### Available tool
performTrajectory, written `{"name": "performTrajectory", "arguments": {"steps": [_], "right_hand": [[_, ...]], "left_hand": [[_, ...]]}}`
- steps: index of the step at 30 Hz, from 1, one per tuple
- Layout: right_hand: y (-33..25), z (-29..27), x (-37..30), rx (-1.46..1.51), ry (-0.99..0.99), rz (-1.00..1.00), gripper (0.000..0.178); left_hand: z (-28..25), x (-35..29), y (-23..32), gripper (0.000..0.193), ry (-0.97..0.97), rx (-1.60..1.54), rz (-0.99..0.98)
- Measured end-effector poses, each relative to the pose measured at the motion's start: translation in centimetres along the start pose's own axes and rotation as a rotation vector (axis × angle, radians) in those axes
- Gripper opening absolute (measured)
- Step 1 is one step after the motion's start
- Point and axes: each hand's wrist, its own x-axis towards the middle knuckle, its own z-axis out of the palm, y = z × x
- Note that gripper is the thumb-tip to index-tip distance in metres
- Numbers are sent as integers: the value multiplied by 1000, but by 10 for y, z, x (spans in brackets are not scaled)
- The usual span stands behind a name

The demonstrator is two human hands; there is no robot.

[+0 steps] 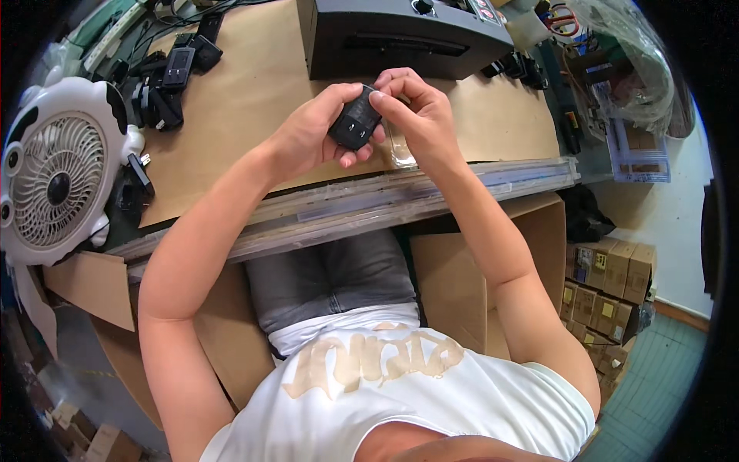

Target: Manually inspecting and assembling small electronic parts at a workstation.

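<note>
Over the front part of the table, my left hand point(329, 115) is closed round a black power adapter point(357, 123). The adapter is rounded, with two small shiny metal contacts on the face turned up. My right hand point(416, 108) pinches at the adapter's upper right edge, thumb against the casing and index finger bent behind it. Whether a smaller part sits between these fingertips is hidden. Brown paper point(239, 100) covers the tabletop beneath both hands.
A dark box-shaped machine point(400, 38) stands at the back. Left are a white fan point(61, 177) and several black adapters point(178, 68). A pen cup point(530, 31) and clear plastic wrap point(635, 54) lie back right. An open cardboard box point(454, 269) and stacked small cartons point(608, 269) sit below.
</note>
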Motion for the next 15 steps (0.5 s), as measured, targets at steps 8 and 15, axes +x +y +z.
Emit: {"name": "performTrajectory", "arguments": {"steps": [8,15], "right_hand": [[-6,4,-3,-134,-28,7,9],[-1,7,-4,-299,-23,-133,7]], "left_hand": [[3,0,-2,25,79,183,58],[5,-1,0,24,79,283,86]]}}
